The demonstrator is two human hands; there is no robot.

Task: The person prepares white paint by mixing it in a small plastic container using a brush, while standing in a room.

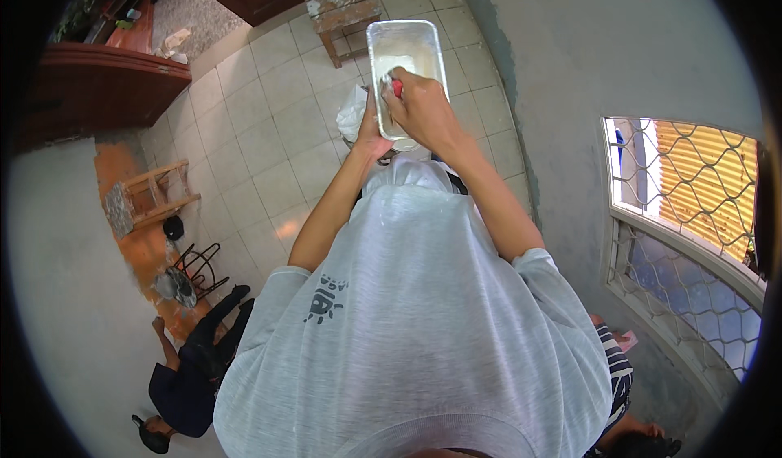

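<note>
In front of me is a long, pale rectangular tray point(440, 46) with white material point(399, 61) inside, smeared on its walls. My left hand point(373, 136) grips the tray's left side near its close end; some of its fingers are hidden beneath. Over the tray, my right hand point(423, 112) is closed round a small tool with a red handle point(397, 88). The tool's working end is down in the tray, mostly covered by my fingers, so its exact kind does not show. A crumpled white plastic bag point(351, 116) shows below, left of the tray.
A paint-spattered wooden stool point(342, 6) stands beyond the tray on the tiled floor point(273, 107). Another stool point(151, 197) and a metal-framed seat point(191, 275) are at left. One person point(199, 360) is lower left, another point(615, 368) lower right. A grilled window point(684, 205) is right.
</note>
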